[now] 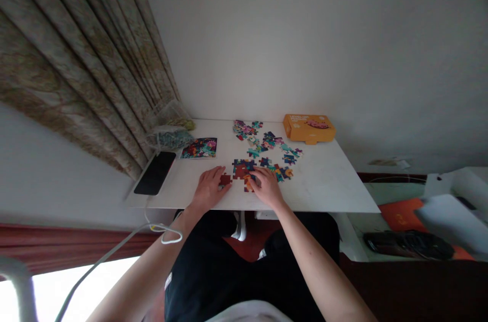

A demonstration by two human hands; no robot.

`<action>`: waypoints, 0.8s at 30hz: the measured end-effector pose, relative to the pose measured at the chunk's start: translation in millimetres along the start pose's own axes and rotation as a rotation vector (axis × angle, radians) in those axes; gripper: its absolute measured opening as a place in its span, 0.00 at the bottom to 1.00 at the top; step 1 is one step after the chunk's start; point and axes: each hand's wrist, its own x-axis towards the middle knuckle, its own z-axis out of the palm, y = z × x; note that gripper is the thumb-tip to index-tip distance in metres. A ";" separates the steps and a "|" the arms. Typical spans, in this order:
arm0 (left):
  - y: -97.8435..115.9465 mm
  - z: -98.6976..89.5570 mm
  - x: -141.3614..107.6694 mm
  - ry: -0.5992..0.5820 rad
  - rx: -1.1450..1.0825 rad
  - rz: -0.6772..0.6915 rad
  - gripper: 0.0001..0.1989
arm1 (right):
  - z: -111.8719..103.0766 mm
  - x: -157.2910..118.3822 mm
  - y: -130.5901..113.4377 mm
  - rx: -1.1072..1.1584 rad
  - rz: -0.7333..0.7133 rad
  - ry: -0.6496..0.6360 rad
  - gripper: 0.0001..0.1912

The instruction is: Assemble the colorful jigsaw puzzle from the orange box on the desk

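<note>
Domestic room, most likely a private home. Indicators: long patterned fabric curtain (76, 63) hanging beside a plain painted wall (305, 42); compact white bench (328, 185) of household type, carrying a smartphone (154, 173) and jigsaw pieces (263, 147); looped white cable (168, 234) below the bench edge; orange folder (400, 213) near dark furniture (412, 286) at right.

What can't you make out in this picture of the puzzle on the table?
Head view, the only view:
- Part of the puzzle pieces under the right hand: the hand covers them.
- Edge of the dark red piece: the left hand hides it.
- Words on the orange box: too small.
- Details of the picture card: too small.
- Contents of the clear bags: blurred and too small.
</note>
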 end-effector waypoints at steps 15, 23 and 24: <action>-0.9 -16.9 8.9 -0.174 -0.072 -0.087 0.23 | 2.2 -3.1 2.6 -0.014 -0.018 -0.002 0.12; -2.1 -12.6 18.2 -0.065 -0.443 -0.297 0.19 | 0.6 0.1 -0.5 -0.085 -0.026 -0.046 0.14; -1.4 -10.6 18.1 -0.037 -0.551 -0.339 0.17 | 0.4 0.4 -0.9 -0.091 -0.027 -0.047 0.15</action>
